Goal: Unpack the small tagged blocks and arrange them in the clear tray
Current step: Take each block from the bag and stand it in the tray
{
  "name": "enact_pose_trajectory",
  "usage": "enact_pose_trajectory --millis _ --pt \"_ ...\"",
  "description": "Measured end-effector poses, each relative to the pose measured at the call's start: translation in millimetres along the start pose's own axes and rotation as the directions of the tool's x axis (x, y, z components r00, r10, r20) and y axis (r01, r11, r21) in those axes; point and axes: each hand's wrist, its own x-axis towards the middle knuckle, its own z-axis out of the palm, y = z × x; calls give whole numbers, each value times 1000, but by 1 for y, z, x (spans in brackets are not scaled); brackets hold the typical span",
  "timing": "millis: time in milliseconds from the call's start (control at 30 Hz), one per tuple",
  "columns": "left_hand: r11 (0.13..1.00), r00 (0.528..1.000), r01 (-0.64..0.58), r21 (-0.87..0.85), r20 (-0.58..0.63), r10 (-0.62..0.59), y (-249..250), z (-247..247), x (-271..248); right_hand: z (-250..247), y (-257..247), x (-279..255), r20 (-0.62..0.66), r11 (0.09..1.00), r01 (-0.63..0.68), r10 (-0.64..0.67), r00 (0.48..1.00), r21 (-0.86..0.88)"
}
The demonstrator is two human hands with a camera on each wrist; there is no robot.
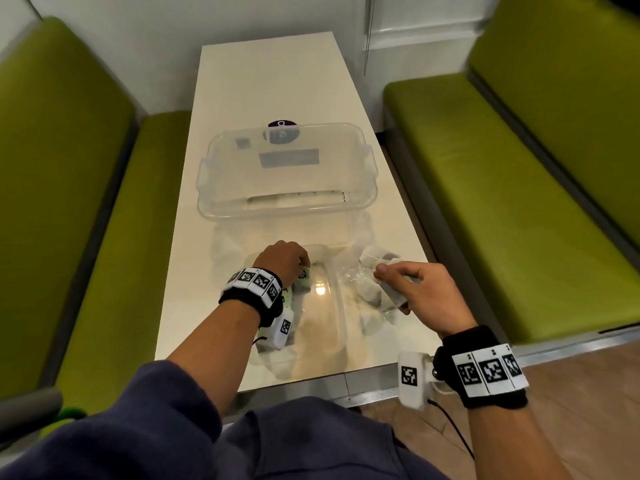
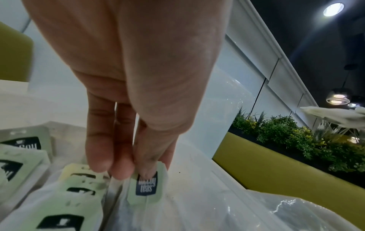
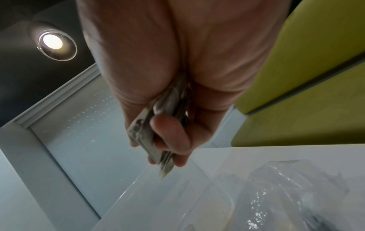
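Two hands work: the left hand point(image 2: 126, 87) pinches a pale-green paper tea-bag tag point(image 2: 147, 186) at its fingertips point(image 2: 120, 168); the right hand point(image 3: 173, 93) clamps flat white tea bags point(image 3: 146, 134). Lift gently so strings stay untangled, toward the clear plastic tray point(image 1: 287, 206) beyond.

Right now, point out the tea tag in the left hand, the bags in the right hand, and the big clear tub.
tea tag point(image 2: 146, 186): left wrist view, its dark label.
bags point(image 1: 389, 294): head view, bundle below thumb.
tub point(image 1: 207, 174): head view, left wall.
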Motion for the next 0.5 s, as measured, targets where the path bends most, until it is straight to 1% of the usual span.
enact_pose_trajectory --millis 267,400,467,500 --pt "1000 998 -6 0 -58 6 -4 4 0 4 0 2 42 999 -24 23 999 27" --pt "1000 996 -1 -13 -87 0 -4 -1 -7 8 0 0 87 999 -37 37 996 5" --pt "999 994 10 -47 -107 -15 -1 -10 -15 9 -1 -4 114 1000 -24 23 993 2" --pt "996 992 11 -92 -123 -22 1 -16 -20 11 -1 -6 128 1000 -12 11 992 9"
